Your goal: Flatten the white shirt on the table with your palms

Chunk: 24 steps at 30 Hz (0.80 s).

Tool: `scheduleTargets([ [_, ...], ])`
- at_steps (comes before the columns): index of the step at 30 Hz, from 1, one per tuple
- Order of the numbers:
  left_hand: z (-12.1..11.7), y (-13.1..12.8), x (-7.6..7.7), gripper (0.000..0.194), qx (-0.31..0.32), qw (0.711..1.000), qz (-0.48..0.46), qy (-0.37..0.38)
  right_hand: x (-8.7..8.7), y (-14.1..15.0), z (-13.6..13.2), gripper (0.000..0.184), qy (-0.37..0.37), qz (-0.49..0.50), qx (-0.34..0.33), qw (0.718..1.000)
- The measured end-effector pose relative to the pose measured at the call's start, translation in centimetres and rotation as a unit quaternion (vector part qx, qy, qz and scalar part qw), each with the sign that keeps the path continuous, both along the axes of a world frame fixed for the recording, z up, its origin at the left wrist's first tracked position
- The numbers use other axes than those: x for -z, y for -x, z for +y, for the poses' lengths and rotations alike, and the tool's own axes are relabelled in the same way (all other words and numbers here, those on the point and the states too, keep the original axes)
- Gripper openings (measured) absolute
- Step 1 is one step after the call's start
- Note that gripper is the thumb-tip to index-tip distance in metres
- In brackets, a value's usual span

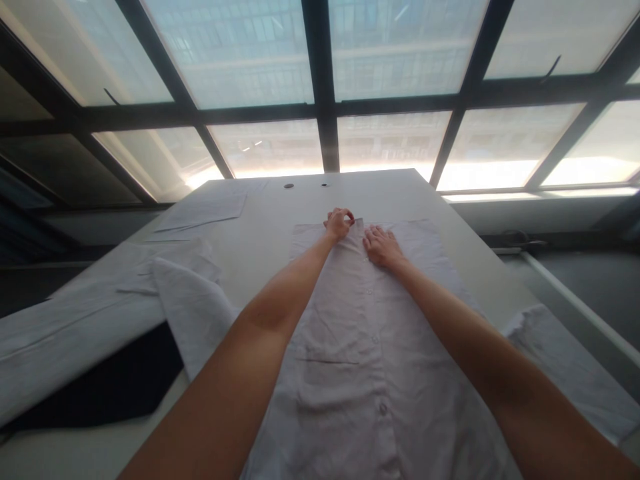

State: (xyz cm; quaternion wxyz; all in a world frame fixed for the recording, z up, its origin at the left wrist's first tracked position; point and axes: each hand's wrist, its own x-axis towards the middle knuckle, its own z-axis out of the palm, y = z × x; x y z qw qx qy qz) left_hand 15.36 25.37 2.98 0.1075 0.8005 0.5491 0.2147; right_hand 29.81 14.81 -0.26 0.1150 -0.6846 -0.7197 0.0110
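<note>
A white buttoned shirt (340, 320) lies spread on the table, its button placket running down the middle and its far edge lying across the tabletop. At that far edge my left hand (339, 224) pinches the shirt's fabric beside the placket, thumb and forefinger curled together. A small corner of cloth stands up just right of those fingertips. My right hand (383, 245) rests flat on the shirt, right of the placket, fingers stretched out. Several buttons show along the placket, and a crosswise seam or slit marks the left panel.
Under the shirt is a white table (265, 233) with two round holes near its far end. Paper sheets (205, 210) lie at the far left. More white cloth (135, 293) and a dark piece (110, 387) are at the left. Large windows (260, 53) stand beyond.
</note>
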Motion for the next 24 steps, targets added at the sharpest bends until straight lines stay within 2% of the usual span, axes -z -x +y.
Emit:
scheduleTargets([
  [4, -1.4, 0.0, -0.3, 0.032, -0.01, 0.999, 0.009, -0.032, 0.0, 0.0, -0.1, 0.059, 0.0, 0.013, -0.001, 1.0],
  [6, -2.8, 0.0, -0.2, 0.038, 0.01, 0.998, 0.027, -0.052, 0.0, 0.0, -0.2, 0.058, -0.014, 0.025, 0.008, 1.0],
  [12, -8.3, 0.2, 1.8, 0.048, 0.182, 0.976, 0.117, -0.007, -0.3, 0.2, -0.3, 0.054, -0.064, 0.03, 0.036, 0.997],
  [14, -9.4, 0.3, 2.4, 0.055, 0.203, 0.97, 0.135, 0.01, -0.6, 0.1, -0.6, 0.054, -0.06, 0.024, 0.009, 0.998],
  [18, -10.0, 0.4, 2.7, 0.062, 0.195, 0.971, 0.138, 0.009, -0.9, -1.3, -2.3, 0.057, -0.011, 0.02, -0.101, 0.995],
  [22, -10.0, 0.3, 2.5, 0.064, 0.196, 0.969, 0.148, 0.01, -0.6, -4.4, -4.2, 0.061, 0.03, 0.017, -0.198, 0.98],
  [24, -9.9, 0.3, 2.5, 0.065, 0.194, 0.969, 0.153, 0.013, -0.6, -6.3, -4.1, 0.061, 0.041, 0.005, -0.203, 0.978],
])
